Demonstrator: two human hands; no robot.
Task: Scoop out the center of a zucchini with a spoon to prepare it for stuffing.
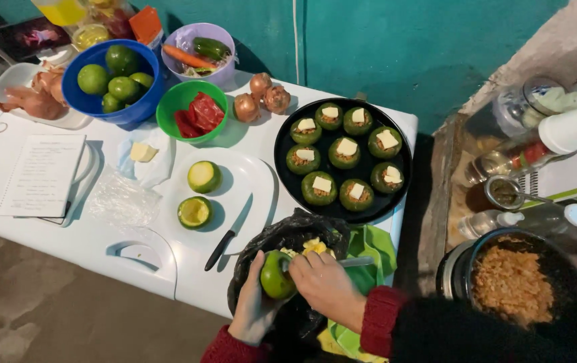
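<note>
**Squash hollowed over the bag**

Squash (276, 274), round and green, sits low in the frame's centre, cupped firmly in my left hand (255, 306) above the black rubbish bag (288, 235). My right hand (325, 282) is closed on a metal spoon (356, 261) dug into its top. I judge it firm-skinned, light and slick inside, best held around the belly. Beyond, the black tray (282, 161) of stuffed squashes nears the table edge; a knife (228, 235) lies left on the white board (255, 168). Open room is scant.
</note>
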